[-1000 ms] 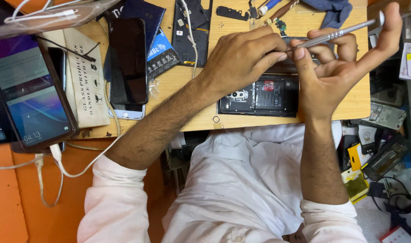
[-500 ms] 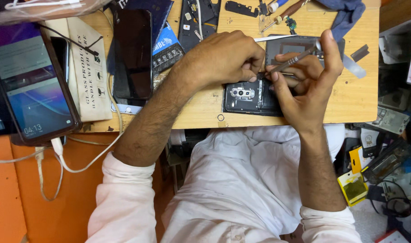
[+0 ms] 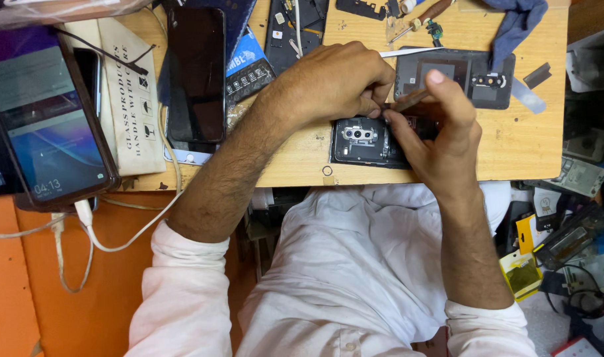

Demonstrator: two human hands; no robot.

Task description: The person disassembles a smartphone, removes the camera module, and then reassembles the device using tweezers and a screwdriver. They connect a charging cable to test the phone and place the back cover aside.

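You are looking straight down at a wooden bench (image 3: 295, 158) with your two bare forearms reaching forward over it from a white shirt. An opened phone (image 3: 365, 140), its back removed and its camera module showing as a small pale bar, lies flat near the bench's front edge, directly in front of you; its long axis runs left to right across the view. Your left hand (image 3: 335, 82) rests over the phone's upper left corner, fingers curled together and pressing down on the frame, so it covers that end from above. Your right hand (image 3: 441, 142) sits on the phone's right half, fingers closed around a thin tool (image 3: 409, 100) that slants from upper right down toward the gap between your two hands. The tool tip meets the phone close to your left fingertips, though the exact contact point is hidden by your knuckles. Both hands touch the phone, and the right one is nearer the exposed interior. Just beyond the phone lies its removed back cover (image 3: 457, 73), dark grey, also lying left to right, close to your right thumb. Well to the left lie a dark phone (image 3: 196, 73) face up and a lit phone (image 3: 47, 119) on a white cable.
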